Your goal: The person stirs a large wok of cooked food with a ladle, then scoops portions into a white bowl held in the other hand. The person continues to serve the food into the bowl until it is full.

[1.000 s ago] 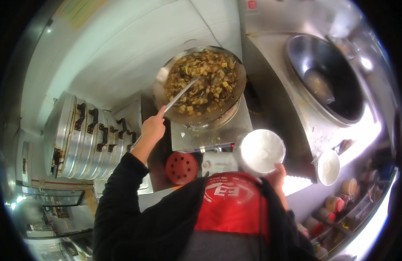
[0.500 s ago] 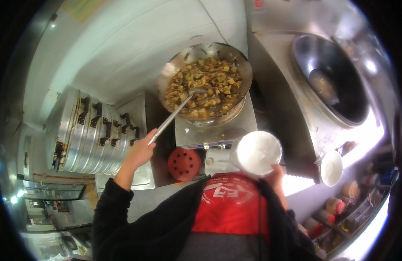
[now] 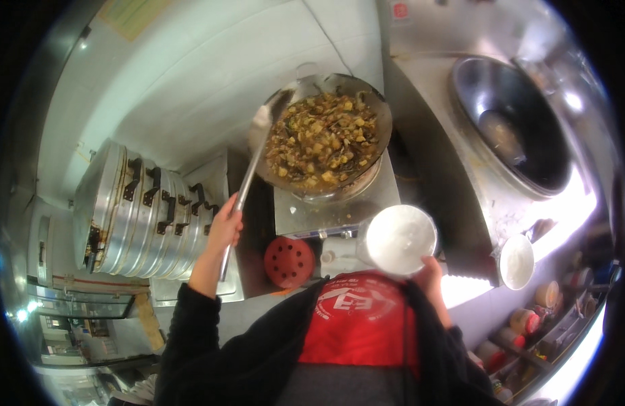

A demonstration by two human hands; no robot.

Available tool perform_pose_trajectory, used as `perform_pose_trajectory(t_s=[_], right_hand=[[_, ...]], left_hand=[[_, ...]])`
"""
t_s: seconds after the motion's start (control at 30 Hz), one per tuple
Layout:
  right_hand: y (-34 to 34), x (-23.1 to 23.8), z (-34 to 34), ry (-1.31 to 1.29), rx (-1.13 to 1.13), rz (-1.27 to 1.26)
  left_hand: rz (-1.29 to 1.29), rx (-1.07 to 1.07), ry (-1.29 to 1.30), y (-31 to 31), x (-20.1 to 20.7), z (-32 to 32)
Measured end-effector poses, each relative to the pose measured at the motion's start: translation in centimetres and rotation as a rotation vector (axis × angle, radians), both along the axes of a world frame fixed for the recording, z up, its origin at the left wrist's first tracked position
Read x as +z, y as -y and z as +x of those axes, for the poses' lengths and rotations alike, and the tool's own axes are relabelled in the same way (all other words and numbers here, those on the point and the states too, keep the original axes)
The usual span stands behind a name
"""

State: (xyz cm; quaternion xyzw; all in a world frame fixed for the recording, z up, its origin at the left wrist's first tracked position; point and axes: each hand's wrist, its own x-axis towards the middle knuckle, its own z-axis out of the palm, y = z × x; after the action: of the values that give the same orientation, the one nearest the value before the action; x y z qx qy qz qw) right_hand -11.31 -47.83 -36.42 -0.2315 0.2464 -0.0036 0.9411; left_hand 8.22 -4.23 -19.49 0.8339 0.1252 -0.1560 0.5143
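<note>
Fingers (image 3: 230, 215) of my left hand (image 3: 224, 229) grip the ladle (image 3: 248, 177) at the wok's (image 3: 324, 135) nine o'clock rim, right hand (image 3: 429, 275) seemingly gripping the white bowl (image 3: 399, 239) at six o'clock; I judge serving underway, scooping next.

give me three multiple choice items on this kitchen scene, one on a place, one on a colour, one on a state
1. Where is the ladle's bowl?
A. at the left rim of the full wok
B. in the empty wok
C. in the white bowl

2. What colour is the round perforated lid near the stove's front?
A. blue
B. red
C. green

3. What state is the white bowl in?
A. empty
B. heaped with food
C. upside down

Answers:
1 A: the left hand holds the ladle with its bowl beside the wok of chopped food.
2 B: the lid is red.
3 A: the white bowl, held by the right hand, shows a bare inside.
</note>
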Motion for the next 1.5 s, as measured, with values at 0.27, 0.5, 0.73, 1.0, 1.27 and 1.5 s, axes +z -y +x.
perform_pose_trajectory(t_s=[0.27, 0.5, 0.73, 1.0, 1.27, 1.5], right_hand=[[1.1, -0.5, -1.6, 0.015, -0.047, -0.01], [0.9, -0.9, -2.5, -0.004, -0.114, 0.017], [0.9, -0.6, -2.8, -0.024, -0.11, -0.009], [-0.3, 0.5, -0.2, -0.026, 0.0, 0.0], [-0.5, 0.3, 0.1, -0.057, 0.001, 0.008], [-0.2, 0.0, 0.0, -0.059, -0.003, 0.025]], left_hand=[[-0.218, 0.095, -0.074, 2.4, -1.8, 9.4], [-0.219, -0.053, -0.179, 8.8, -1.8, 14.5], [0.079, -0.317, -0.077, 13.2, -1.1, 13.2], [0.642, -0.811, 0.679, 5.3, 2.5, 6.6], [0.842, -0.353, 0.438, -2.8, 6.2, -2.0], [0.068, -0.007, -0.085, -3.6, 2.5, -7.9]])
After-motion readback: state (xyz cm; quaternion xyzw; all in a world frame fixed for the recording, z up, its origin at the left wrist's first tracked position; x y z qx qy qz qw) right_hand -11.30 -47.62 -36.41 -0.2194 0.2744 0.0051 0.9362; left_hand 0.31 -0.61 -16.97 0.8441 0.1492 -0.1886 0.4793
